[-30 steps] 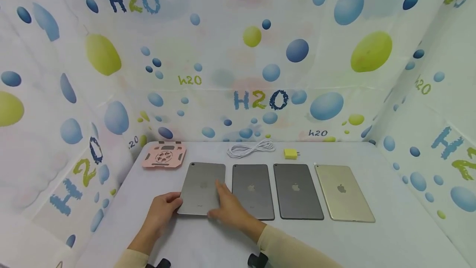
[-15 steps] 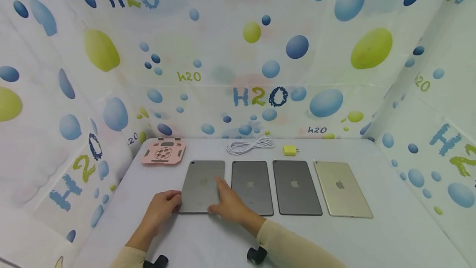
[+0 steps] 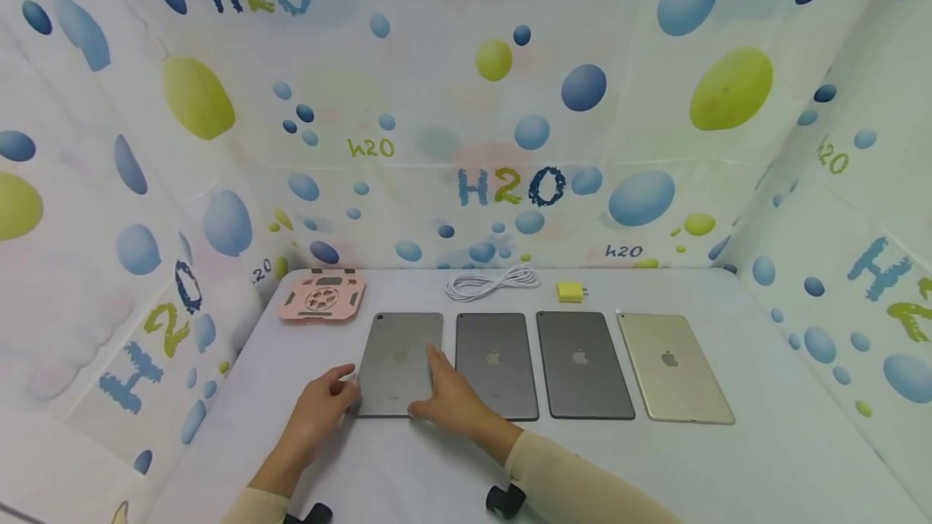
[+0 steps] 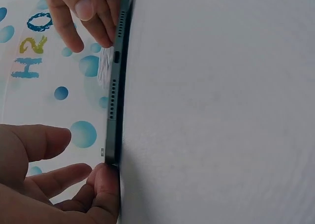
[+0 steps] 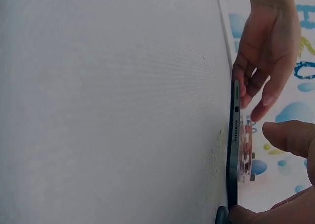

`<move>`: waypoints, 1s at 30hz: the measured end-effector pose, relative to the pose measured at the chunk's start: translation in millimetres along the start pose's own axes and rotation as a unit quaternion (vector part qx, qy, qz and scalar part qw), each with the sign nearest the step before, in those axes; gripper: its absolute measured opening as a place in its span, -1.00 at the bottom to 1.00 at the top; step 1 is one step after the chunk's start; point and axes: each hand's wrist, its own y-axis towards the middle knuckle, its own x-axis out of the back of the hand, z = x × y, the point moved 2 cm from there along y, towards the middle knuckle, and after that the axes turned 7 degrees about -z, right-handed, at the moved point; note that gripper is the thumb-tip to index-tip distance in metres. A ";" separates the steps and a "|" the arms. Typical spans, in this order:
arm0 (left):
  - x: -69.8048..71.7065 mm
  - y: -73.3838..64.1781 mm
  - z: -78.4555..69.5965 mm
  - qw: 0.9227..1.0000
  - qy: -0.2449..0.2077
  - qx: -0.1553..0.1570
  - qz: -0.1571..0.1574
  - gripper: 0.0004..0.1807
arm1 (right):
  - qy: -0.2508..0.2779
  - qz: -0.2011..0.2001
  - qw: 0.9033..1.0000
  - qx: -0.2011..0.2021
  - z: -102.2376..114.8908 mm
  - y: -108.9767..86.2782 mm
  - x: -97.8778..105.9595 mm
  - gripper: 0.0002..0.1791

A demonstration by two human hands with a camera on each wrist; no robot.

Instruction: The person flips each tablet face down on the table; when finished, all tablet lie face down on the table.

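Observation:
A grey tablet (image 3: 396,366) lies back up at the left end of a row. My left hand (image 3: 318,411) touches its left edge near the lower corner, thumb raised clear in the left wrist view. Over its lower right part is my right hand (image 3: 455,403), with fingers at the right edge and the thumb held above the back in the right wrist view. The tablet's thin edge (image 4: 117,76) with its port and speaker holes faces me. To the right lie a dark grey tablet (image 3: 495,382), another dark grey tablet (image 3: 586,378) and a gold tablet (image 3: 675,382).
Behind the row are a pink stand-like plate (image 3: 323,297), a coiled white cable (image 3: 489,283) and a yellow charger plug (image 3: 571,292). The white table (image 3: 655,467) is enclosed by a printed curtain (image 3: 437,103) at the back and sides.
The left thumb and fingers have loosened from the tablet's left edge. The tablet has shifted very slightly to the right. The right hand stays nearly where it was.

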 end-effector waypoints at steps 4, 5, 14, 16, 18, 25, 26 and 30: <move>-0.5 -1.6 0.8 1.000 -0.003 0.000 0.007 -0.42 | -0.002 -0.001 1.000 0.004 0.3 -1.9 1.2 0.11; -0.5 -2.2 0.8 1.000 -0.003 -0.001 0.008 -0.42 | -0.003 -0.002 1.000 0.005 0.2 -2.2 1.2 0.11; 0.6 -7.8 1.8 1.000 -0.016 -0.007 0.012 -0.42 | 0.024 -0.008 1.000 0.003 1.2 -5.4 1.6 0.09; 1.9 -8.6 1.9 1.000 -0.023 -0.005 0.015 -0.42 | 0.044 -0.007 0.999 0.006 1.2 -5.9 3.0 0.08; 3.1 -9.2 1.8 0.999 -0.030 -0.002 0.017 -0.42 | 0.061 -0.005 0.998 0.007 0.2 -8.0 5.6 0.06; 8.5 -9.0 1.7 1.000 -0.007 -0.010 0.007 -0.40 | 0.061 0.010 0.998 0.018 -10.7 -30.8 43.2 -0.04; 10.1 -8.9 1.0 1.000 0.002 -0.012 0.004 -0.40 | 0.056 0.010 0.998 0.023 -14.1 -34.4 53.4 -0.06; 18.3 -8.0 -4.2 0.999 0.029 -0.026 -0.006 -0.38 | 0.035 -0.004 0.998 0.053 -29.3 -43.3 100.0 -0.11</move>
